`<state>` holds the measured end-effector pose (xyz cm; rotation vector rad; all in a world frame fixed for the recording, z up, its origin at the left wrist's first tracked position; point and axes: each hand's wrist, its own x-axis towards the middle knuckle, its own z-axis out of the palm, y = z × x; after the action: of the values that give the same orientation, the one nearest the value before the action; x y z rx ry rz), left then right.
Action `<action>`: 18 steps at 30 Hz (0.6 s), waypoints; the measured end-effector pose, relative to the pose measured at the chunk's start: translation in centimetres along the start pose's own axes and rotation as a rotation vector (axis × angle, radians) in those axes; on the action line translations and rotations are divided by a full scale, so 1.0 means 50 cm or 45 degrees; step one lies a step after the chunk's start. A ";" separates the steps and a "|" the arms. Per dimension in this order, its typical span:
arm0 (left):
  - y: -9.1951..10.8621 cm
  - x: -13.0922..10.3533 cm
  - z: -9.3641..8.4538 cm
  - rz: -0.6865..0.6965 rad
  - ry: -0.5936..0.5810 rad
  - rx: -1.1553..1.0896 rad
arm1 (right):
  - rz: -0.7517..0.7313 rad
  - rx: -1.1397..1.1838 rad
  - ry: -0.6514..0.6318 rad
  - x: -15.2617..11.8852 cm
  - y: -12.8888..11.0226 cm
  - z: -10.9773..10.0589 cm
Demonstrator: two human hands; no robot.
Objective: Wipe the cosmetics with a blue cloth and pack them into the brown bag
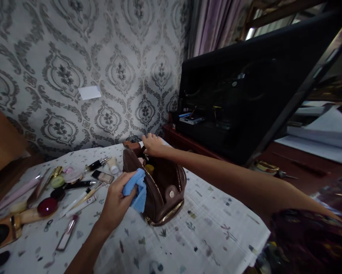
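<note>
A small brown leather handbag (159, 207) stands unzipped on the patterned cloth, its opening facing up. Inside, a yellow round item (149, 168) shows, and the rest of the interior is dark. My left hand (118, 196) pinches a blue cloth (137, 190) and presses it to the bag's left side. At the far end of the bag, my right hand (154, 145) has its fingers curled round the upper edge or strap; exactly which part is hidden. A brown strap piece (131, 145) lies just behind the bag.
Makeup lies to the left: a red round compact (47, 206), a lip gloss tube (67, 233), a cream tube (113, 166), brushes and several other items. A white patterned cloth (211, 228) covers the table. A large black screen (230, 102) stands at right, with papers (319, 133) beyond.
</note>
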<state>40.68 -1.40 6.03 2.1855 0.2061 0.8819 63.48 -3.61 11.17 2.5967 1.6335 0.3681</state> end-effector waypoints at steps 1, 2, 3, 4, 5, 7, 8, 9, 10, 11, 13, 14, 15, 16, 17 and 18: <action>-0.001 0.000 0.000 -0.001 0.002 -0.003 | 0.038 0.022 -0.050 0.004 0.002 -0.001; -0.002 -0.001 0.000 -0.002 0.003 -0.006 | 0.059 0.042 -0.098 0.009 0.004 -0.001; -0.003 -0.002 0.000 -0.001 0.004 -0.009 | 0.072 0.061 -0.138 0.015 0.006 -0.002; -0.005 -0.002 0.000 0.001 0.005 -0.013 | 0.081 0.077 -0.168 0.019 0.008 -0.002; -0.008 -0.003 0.000 0.004 0.005 -0.018 | 0.089 0.088 -0.191 0.023 0.009 -0.003; -0.012 -0.004 0.000 0.007 0.004 -0.027 | 0.089 0.107 -0.227 0.028 0.011 -0.005; -0.013 -0.004 -0.001 0.007 0.003 -0.030 | 0.083 0.115 -0.239 0.029 0.011 -0.005; -0.014 -0.005 -0.001 0.007 0.002 -0.032 | 0.076 0.120 -0.245 0.029 0.012 -0.005; -0.014 -0.005 -0.001 0.004 0.001 -0.033 | 0.072 0.124 -0.243 0.029 0.013 -0.004; -0.013 -0.005 -0.001 0.000 -0.001 -0.033 | 0.069 0.126 -0.234 0.029 0.015 -0.003; -0.012 -0.006 -0.001 -0.012 -0.002 -0.038 | 0.070 0.125 -0.208 0.033 0.019 0.001; -0.011 -0.006 -0.001 -0.018 -0.004 -0.041 | 0.071 0.124 -0.198 0.037 0.022 0.004; -0.010 -0.006 -0.001 -0.023 -0.008 -0.044 | 0.073 0.125 -0.192 0.043 0.025 0.006; -0.010 -0.006 -0.001 -0.027 -0.012 -0.045 | 0.073 0.127 -0.188 0.049 0.028 0.009; -0.010 -0.006 -0.001 -0.028 -0.011 -0.046 | 0.070 0.132 -0.184 0.056 0.031 0.011; -0.010 -0.005 -0.001 -0.028 -0.012 -0.046 | 0.067 0.137 -0.182 0.063 0.033 0.013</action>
<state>40.50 -1.11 5.54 2.1497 0.2080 0.8569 66.39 -1.48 11.35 2.6768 1.5831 0.0960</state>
